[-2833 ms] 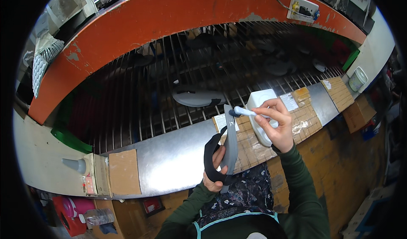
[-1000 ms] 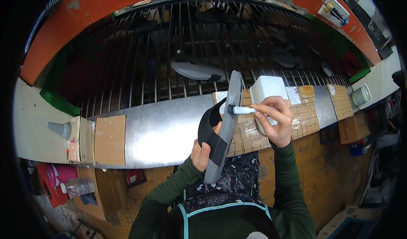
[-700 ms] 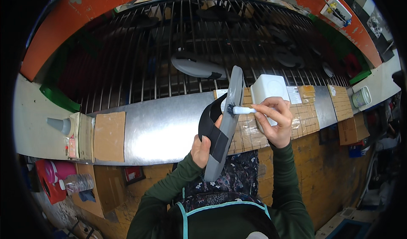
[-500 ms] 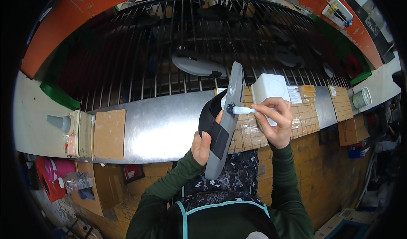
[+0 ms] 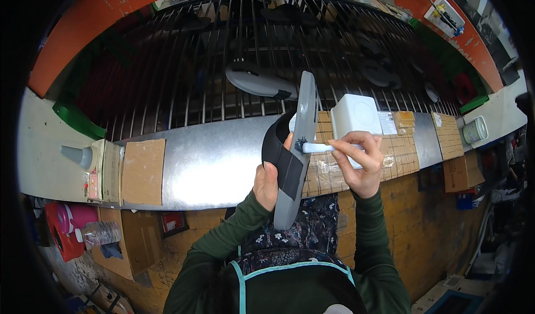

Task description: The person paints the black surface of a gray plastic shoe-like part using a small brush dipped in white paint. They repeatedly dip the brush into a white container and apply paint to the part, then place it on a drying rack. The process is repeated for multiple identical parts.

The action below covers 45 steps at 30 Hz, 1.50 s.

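A grey slide sandal with a wide black strap stands on edge in my left hand, whose fingers wrap in under the strap. My right hand pinches the white handle of a small brush. Its dark bristles press against the side edge of the sole, about midway along. Toward the toe, that edge looks wet and shiny. Just beyond my right hand, a white square container sits on the cardboard, partly hidden by the hand.
Another grey sandal lies on the metal roller rack ahead, with several darker ones farther off. Flat cardboard covers the right of the metal worktop. A grey cone stands at left, a plastic bottle below it.
The sandal has tipped slightly, its toe end shifting left and its heel end moving up a little. The brush stays on the sole's edge, its handle angled a bit differently.
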### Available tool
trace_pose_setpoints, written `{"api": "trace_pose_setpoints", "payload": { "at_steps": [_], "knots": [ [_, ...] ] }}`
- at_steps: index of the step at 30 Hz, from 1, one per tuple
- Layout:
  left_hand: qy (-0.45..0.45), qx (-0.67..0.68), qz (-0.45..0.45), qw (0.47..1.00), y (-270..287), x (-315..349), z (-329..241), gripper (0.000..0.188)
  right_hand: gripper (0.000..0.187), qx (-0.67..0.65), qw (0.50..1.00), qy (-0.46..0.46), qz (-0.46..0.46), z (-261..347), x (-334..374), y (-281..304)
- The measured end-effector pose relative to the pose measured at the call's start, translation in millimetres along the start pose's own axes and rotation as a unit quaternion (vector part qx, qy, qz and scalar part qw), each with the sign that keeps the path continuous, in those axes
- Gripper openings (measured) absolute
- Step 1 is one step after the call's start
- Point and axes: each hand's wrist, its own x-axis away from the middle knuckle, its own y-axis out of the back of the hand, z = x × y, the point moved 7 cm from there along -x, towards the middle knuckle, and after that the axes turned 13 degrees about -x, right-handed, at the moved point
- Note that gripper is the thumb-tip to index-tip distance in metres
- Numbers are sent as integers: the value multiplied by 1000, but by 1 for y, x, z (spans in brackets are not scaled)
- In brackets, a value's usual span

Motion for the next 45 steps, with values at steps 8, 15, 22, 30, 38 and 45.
{"api": "trace_pose_setpoints", "payload": {
  "at_steps": [8, 15, 22, 30, 38, 45],
  "knots": [
    [-16, 23, -17, 999, -2, -4, -11, 94, 27, 24, 1000, 13, -2, 8, 2, -1],
    [-12, 78, -7, 997, -9, -2, -18, 92, 20, -92, 995, 32, 33, 5, -8, 6],
    [23, 270, -22, 962, -13, 6, -18, 87, 17, -93, 991, -81, -55, -14, -2, -9],
    [-58, 517, 17, 854, -14, 2, -29, 80, 20, -136, 977, -112, -121, -21, 13, -15],
    [-8, 152, -152, 977, 7, 4, -10, 85, 17, -326, 914, -239, -49, 9, 69, -42],
    [-23, -19, -149, 988, 9, 12, -5, 83, 19, -267, 923, -256, -108, 13, 73, -46]
  ]
}}
